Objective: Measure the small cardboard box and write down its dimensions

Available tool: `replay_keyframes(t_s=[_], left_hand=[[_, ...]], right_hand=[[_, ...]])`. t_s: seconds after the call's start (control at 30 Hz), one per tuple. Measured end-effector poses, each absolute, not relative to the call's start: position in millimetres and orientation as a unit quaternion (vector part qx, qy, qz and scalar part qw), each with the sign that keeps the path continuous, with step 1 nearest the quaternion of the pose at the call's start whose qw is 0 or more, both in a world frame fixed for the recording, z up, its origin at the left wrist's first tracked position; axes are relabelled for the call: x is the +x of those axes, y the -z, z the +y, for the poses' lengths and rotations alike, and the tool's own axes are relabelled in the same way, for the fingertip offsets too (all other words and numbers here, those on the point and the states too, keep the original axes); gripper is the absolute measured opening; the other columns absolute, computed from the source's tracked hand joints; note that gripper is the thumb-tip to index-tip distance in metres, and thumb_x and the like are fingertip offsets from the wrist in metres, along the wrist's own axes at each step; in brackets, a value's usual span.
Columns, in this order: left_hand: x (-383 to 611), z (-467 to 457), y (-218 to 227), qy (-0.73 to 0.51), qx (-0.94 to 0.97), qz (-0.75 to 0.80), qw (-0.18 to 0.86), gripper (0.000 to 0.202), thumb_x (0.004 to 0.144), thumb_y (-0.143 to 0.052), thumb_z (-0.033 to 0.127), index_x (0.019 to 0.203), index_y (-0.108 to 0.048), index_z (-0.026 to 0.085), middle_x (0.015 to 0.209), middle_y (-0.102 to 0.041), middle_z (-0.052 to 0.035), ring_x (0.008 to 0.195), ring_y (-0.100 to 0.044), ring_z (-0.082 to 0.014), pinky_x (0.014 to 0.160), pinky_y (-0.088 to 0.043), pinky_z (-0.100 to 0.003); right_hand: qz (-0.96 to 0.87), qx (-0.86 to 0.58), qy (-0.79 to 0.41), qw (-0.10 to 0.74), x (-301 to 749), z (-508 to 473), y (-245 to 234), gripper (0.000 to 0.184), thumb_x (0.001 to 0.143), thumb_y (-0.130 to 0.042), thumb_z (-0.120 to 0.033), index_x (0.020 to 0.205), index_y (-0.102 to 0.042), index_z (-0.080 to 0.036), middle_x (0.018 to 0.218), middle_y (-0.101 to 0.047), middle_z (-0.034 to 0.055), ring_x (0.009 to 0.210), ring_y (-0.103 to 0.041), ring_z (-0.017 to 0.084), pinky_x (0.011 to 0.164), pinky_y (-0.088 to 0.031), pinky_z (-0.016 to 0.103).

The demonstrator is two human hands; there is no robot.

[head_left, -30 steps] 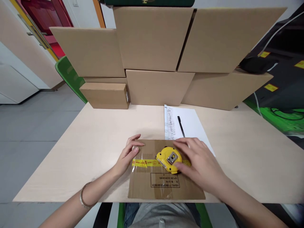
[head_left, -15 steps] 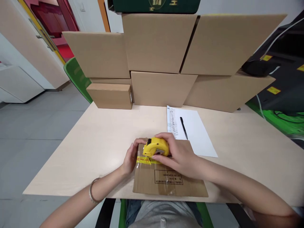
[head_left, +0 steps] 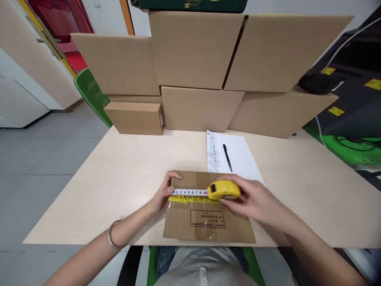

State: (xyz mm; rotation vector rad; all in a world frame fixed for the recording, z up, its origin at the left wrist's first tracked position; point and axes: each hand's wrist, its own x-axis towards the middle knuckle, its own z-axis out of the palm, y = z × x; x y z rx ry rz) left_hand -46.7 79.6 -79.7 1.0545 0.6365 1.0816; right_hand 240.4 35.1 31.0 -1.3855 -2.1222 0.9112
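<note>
A flat brown cardboard box (head_left: 180,218) lies on the table near its front edge, with yellow tape across it and a printed frame on top. My right hand (head_left: 254,198) grips the yellow case of a tape measure (head_left: 223,190) above the box. From the case a white numbered blade (head_left: 190,192) runs left across the box top, beside the yellow tape. At the box's left edge, my left hand (head_left: 162,194) is closed on the blade's end, its thumb over it and its fingers around the box corner. The blade's hook is hidden.
Behind the box lies a white sheet of paper (head_left: 244,155) with a black pen (head_left: 227,158) on it. Stacked large cartons (head_left: 199,51) and a small carton (head_left: 137,119) line the table's back. A green chair (head_left: 91,95) stands behind at left.
My right hand has moved right with the tape measure case, drawing out a length of blade. My left thumb now presses the blade's end at the box edge. The view has shifted slightly.
</note>
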Motion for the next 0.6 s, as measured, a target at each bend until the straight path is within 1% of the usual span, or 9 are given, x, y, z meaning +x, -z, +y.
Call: replay_keyframes(t_s=[0.07, 0.17, 0.23, 0.33, 0.47, 0.53, 0.6], left_hand=[[-47.6, 80.2, 82.1, -0.468, 0.488, 0.281, 0.680, 0.036, 0.076, -0.069, 0.049, 0.104, -0.060, 0.028, 0.109, -0.052, -0.0019, 0.095, -0.054, -0.0246, 0.076, -0.046, -0.033], [-48.5, 81.9, 84.2, -0.466, 0.517, 0.302, 0.652, 0.036, 0.077, -0.066, 0.051, 0.103, -0.058, 0.028, 0.110, -0.052, -0.0037, 0.099, -0.052, -0.0275, 0.080, -0.045, -0.036], [-48.9, 83.7, 83.9, -0.467, 0.535, 0.319, 0.627, 0.038, 0.075, -0.066, 0.053, 0.101, -0.059, 0.027, 0.108, -0.053, -0.0051, 0.102, -0.050, -0.0299, 0.083, -0.044, -0.038], [-49.5, 86.4, 82.2, -0.471, 0.553, 0.332, 0.603, 0.041, 0.072, -0.069, 0.055, 0.099, -0.061, 0.026, 0.105, -0.054, -0.0054, 0.105, -0.048, -0.0312, 0.088, -0.042, -0.039], [-50.1, 87.6, 80.8, -0.471, 0.556, 0.336, 0.596, 0.040, 0.071, -0.070, 0.053, 0.098, -0.061, 0.025, 0.103, -0.054, -0.0050, 0.104, -0.048, -0.0308, 0.089, -0.041, -0.039], [-50.3, 87.1, 80.6, -0.470, 0.555, 0.340, 0.596, 0.039, 0.071, -0.069, 0.052, 0.097, -0.061, 0.025, 0.103, -0.054, -0.0053, 0.103, -0.048, -0.0308, 0.088, -0.042, -0.039], [-50.4, 86.4, 80.3, -0.471, 0.551, 0.344, 0.597, 0.038, 0.072, -0.067, 0.051, 0.098, -0.061, 0.025, 0.104, -0.054, -0.0057, 0.102, -0.049, -0.0307, 0.088, -0.042, -0.039]], right_hand=[[-0.728, -0.548, -0.325, 0.254, 276.1, 22.5, -24.9, 0.030, 0.089, -0.069, -0.037, 0.117, -0.064, -0.027, 0.107, -0.074, 0.0049, 0.091, -0.071, 0.023, 0.071, -0.059, 0.031], [-0.690, -0.601, -0.298, 0.271, 313.7, 7.2, -10.4, 0.036, 0.085, -0.073, -0.041, 0.115, -0.064, -0.025, 0.102, -0.074, 0.0073, 0.084, -0.070, 0.024, 0.061, -0.058, 0.030], [-0.686, -0.610, -0.289, 0.270, 324.0, 2.5, -0.5, 0.036, 0.084, -0.073, -0.040, 0.116, -0.063, -0.025, 0.102, -0.073, 0.0072, 0.080, -0.069, 0.022, 0.058, -0.056, 0.029], [-0.693, -0.604, -0.279, 0.276, 326.0, 1.5, 6.9, 0.032, 0.084, -0.071, -0.035, 0.114, -0.064, -0.025, 0.102, -0.073, 0.0062, 0.077, -0.068, 0.020, 0.058, -0.054, 0.028], [-0.711, -0.597, -0.263, 0.261, 325.3, 2.7, -5.8, 0.029, 0.084, -0.069, -0.031, 0.112, -0.065, -0.026, 0.102, -0.073, 0.0053, 0.079, -0.068, 0.020, 0.056, -0.051, 0.027], [-0.727, -0.588, -0.249, 0.254, 318.8, 6.4, -18.5, 0.027, 0.084, -0.068, -0.031, 0.110, -0.065, -0.026, 0.096, -0.072, 0.0036, 0.071, -0.066, 0.019, 0.053, -0.048, 0.027], [-0.750, -0.570, -0.242, 0.235, 300.4, 15.1, -30.3, 0.028, 0.084, -0.067, -0.032, 0.111, -0.064, -0.027, 0.089, -0.073, 0.0010, 0.064, -0.064, 0.017, 0.053, -0.047, 0.028]])
